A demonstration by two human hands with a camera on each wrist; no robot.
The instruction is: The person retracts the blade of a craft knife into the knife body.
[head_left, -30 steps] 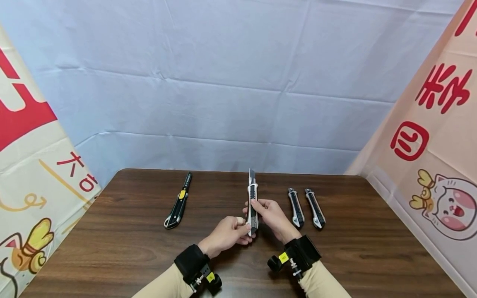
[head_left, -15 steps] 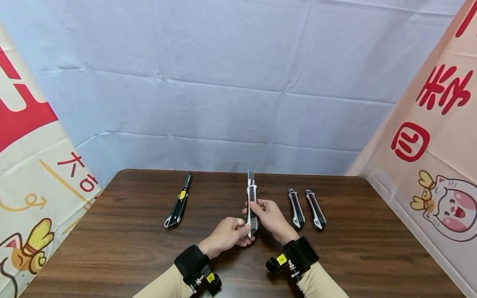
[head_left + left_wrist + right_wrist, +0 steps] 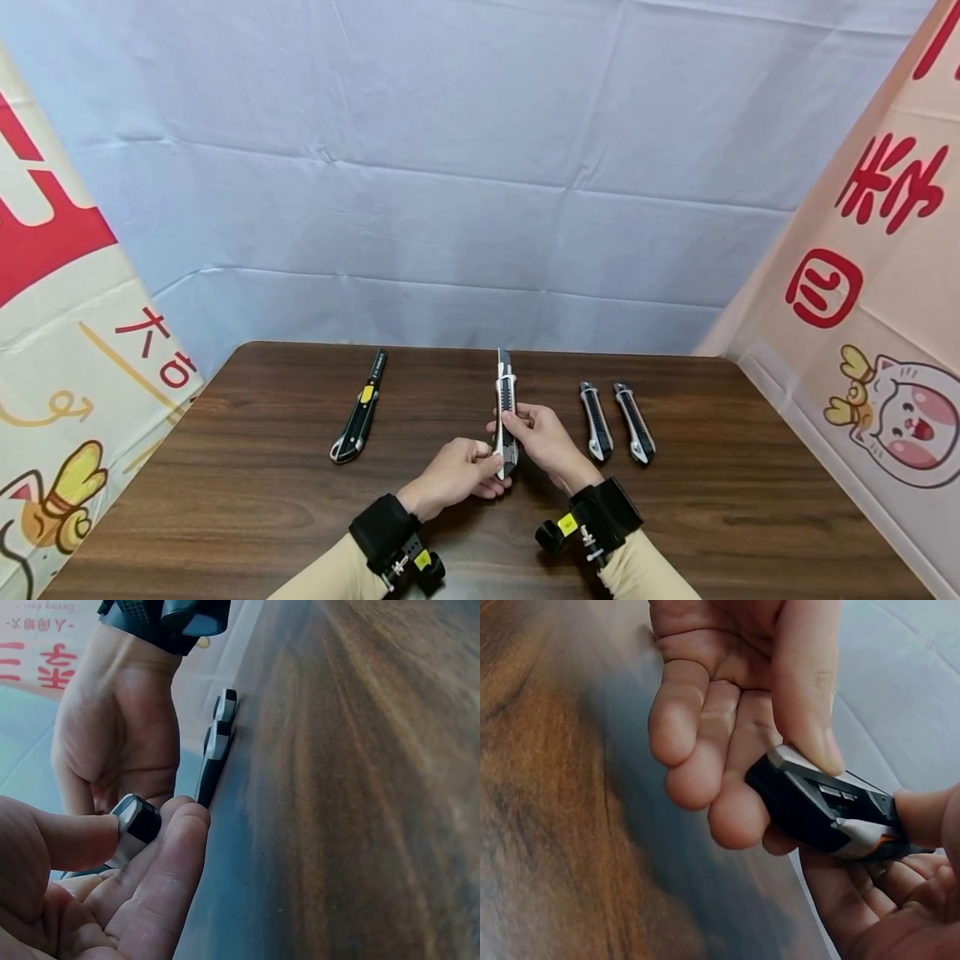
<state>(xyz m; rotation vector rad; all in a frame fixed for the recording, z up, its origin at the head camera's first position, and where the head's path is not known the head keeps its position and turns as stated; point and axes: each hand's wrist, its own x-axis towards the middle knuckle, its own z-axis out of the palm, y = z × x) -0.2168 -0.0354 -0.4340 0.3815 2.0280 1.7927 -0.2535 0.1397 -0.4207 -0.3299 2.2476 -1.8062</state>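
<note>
Left hand (image 3: 457, 471) and right hand (image 3: 546, 437) are both pinched round the utility knife (image 3: 507, 398), rear end and mid-body, so it's held between them over the tabletop (image 3: 255, 508). Probably light, stiff, slightly slick; best gripped by the handle, with the exposed blade (image 3: 503, 363) left untouched.

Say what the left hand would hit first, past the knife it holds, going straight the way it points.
Past the utility knife, the left hand would probably meet the right hand, which grips the same knife. Depth is hard to judge; the left could slip underneath.
</note>
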